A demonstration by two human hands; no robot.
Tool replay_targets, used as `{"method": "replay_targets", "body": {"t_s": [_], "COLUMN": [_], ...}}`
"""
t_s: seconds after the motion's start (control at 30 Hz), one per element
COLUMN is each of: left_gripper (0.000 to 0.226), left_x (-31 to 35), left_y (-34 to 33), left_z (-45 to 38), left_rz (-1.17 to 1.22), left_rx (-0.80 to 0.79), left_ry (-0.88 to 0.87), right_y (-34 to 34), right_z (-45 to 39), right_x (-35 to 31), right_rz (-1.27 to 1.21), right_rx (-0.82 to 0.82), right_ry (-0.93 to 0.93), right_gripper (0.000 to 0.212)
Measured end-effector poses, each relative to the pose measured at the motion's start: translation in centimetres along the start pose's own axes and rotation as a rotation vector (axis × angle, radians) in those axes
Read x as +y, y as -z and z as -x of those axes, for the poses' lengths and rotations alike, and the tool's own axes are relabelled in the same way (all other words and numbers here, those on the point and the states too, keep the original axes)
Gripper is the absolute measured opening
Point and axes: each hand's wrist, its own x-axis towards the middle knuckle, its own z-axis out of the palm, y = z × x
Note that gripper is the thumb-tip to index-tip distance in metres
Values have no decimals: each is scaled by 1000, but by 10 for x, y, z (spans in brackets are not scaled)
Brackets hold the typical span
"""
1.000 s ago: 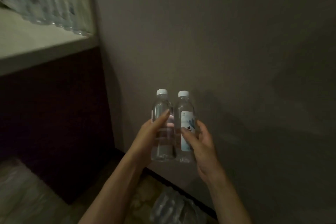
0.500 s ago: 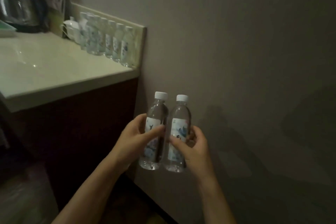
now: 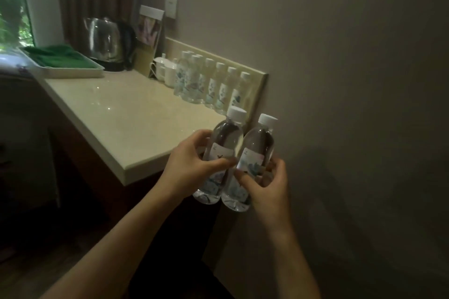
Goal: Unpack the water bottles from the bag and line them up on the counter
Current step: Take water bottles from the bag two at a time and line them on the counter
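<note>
My left hand [image 3: 192, 167] grips a clear water bottle [image 3: 224, 138] with a white cap and a printed label. My right hand [image 3: 267, 184] grips a second bottle [image 3: 256, 145] of the same kind, pressed side by side against the first. Both bottles are held upright, tilted slightly right, in the air just off the near right corner of the cream counter [image 3: 126, 114]. Several more bottles [image 3: 213, 82] stand in a line along the counter's back edge by the wall. The bag is out of view.
White cups [image 3: 165, 71] stand left of the bottle line. A steel kettle [image 3: 107, 43] and a tray with a green cloth [image 3: 60, 58] sit at the far end of the counter. A card stand [image 3: 148, 29] leans on the wall. Dark cabinet fronts lie below.
Both hands have raised the two bottles up and toward the counter corner. My view has swung left and up, so the whole counter and the bottle line now show.
</note>
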Motion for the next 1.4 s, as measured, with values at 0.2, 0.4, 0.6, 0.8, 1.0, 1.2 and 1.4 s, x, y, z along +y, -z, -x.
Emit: {"method": "replay_targets", "body": {"t_s": [0.2,0.4,0.6,0.8,1.0,1.2,1.4], "left_gripper": [56,55,55,49,53,56,57], "left_x": [-4,-24,-44,-70,-98,-130,-147], "left_y": [34,51,64,73,79,79,77], "left_z": [-45,-97,-161,-225,-283,-340,-385], "left_rz": [-58,-28,-53,-42,-69,-258,-396], "left_rx": [79,109,82,43,17,-23,-87], "left_ry": [-14,19,65,77,63,-100,-179], "right_y": [-45,-80,-114,-143,-164,-185,-205], "right_z": [-40,-92,-153,-212,-262,-307,-330], "right_x": [-11,9,33,56,73,86,86], "right_rz": [12,58,99,110,268,684,779], "right_rx": [-21,-6,34,44,80,183,303], "right_ry": [50,76,96,108,96,46,-91], "right_gripper": [61,62,67,72,70,69,57]}}
